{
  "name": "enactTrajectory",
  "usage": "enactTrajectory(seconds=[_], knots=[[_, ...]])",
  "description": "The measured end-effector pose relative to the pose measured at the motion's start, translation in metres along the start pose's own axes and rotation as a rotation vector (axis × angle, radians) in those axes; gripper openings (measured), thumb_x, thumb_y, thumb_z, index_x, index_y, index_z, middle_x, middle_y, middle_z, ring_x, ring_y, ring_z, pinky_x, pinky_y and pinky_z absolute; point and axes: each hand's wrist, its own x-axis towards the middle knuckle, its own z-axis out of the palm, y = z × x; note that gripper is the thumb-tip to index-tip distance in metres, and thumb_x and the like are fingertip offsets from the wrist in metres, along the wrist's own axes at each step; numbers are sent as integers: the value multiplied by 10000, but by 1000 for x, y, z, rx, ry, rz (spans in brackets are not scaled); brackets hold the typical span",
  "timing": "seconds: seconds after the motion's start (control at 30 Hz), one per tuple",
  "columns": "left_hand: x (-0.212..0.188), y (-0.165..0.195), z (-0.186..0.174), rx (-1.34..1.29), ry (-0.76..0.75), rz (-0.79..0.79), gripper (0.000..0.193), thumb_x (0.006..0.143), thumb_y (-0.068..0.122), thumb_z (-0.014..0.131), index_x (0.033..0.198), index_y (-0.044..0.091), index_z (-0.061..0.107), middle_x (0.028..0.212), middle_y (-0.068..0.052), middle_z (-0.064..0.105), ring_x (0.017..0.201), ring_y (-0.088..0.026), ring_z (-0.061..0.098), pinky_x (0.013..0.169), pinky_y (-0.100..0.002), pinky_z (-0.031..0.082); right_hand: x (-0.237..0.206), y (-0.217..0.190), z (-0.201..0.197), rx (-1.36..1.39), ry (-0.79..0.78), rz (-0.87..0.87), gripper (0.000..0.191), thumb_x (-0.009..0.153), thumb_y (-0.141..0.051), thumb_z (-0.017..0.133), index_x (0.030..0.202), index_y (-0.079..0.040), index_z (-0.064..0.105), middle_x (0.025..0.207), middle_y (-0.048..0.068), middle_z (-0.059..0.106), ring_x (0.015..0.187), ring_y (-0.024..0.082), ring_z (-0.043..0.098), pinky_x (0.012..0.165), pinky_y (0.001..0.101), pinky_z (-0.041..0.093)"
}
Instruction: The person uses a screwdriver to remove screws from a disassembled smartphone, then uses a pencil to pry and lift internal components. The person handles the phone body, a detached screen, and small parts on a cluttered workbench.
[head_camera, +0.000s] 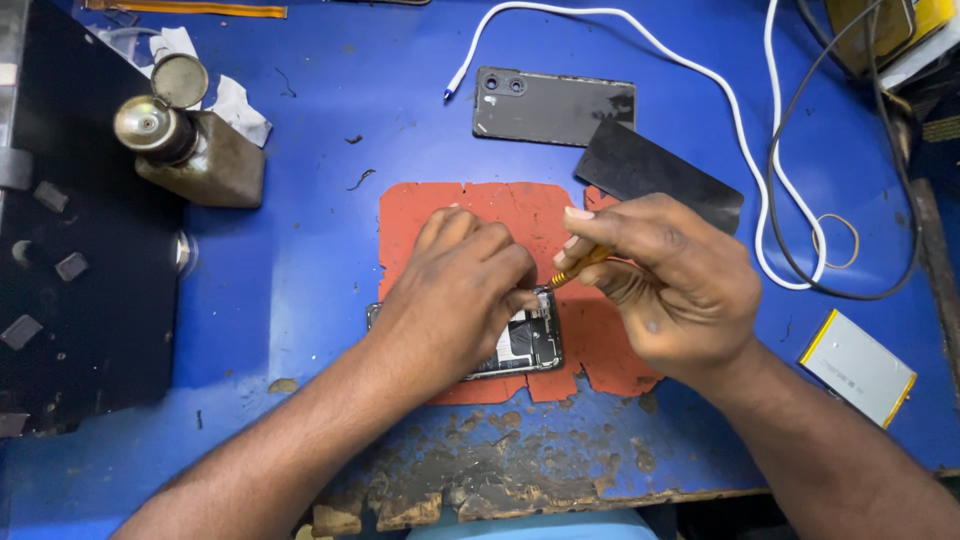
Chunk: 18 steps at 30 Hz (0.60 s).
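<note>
Fingers (520, 298) of left hand (455, 290) apparently steady opened phone (525, 342); right hand (665, 275) holds screwdriver (580, 267).

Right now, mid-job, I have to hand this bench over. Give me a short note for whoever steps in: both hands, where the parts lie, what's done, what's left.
Left hand: pressing down on the opened phone, fingertips at its top edge.
Right hand: pinching a thin yellow-handled tool, tip at the phone's upper corner.
Phone lies on the red mat, insides exposed.
Done: back cover is off, lying above the mat beside a dark sheet.
Left: work at that corner looks unfinished; cover not yet refitted.
</note>
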Motion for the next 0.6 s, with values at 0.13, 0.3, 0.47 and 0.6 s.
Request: enactTrajectory(seconds=[0.13, 0.3, 0.47, 0.6], knots=[[-1, 1, 1, -64, 1, 14, 155, 850, 158, 733, 950, 62, 665, 965, -95, 607, 1016, -321, 550, 990, -480, 403, -2, -2, 2, -16, 10, -1, 339, 990, 37, 720, 1314, -9, 630, 1106, 108, 675, 915, 145, 744, 772, 226, 640], [1, -5, -2, 134, 7, 34, 91, 845, 106, 696, 903, 62, 640, 944, -116, 589, 1019, -341, 553, 1023, -513, 398, 2, -3, -4, -99, -12, -12, 354, 977, 43, 732, 1314, -17, 643, 1063, 94, 687, 884, 128, 732, 779, 227, 631], [0, -4, -3, 119, -8, 15, 129, 852, 96, 691, 935, 43, 609, 925, -125, 579, 995, -345, 550, 1010, -515, 396, 5, -1, -2, -91, -152, -9, 346, 927, 47, 726, 1262, -33, 685, 961, 60, 717, 864, 130, 725, 749, 234, 617], [-1, -2, -5, 90, -3, 11, 141, 894, 135, 693, 956, 42, 608, 914, -126, 579, 976, -347, 543, 1006, -522, 391, 4, 0, 2, -86, -164, -48, 328, 928, 19, 732, 1247, -45, 688, 979, 62, 730, 878, 140, 728, 758, 254, 603]])
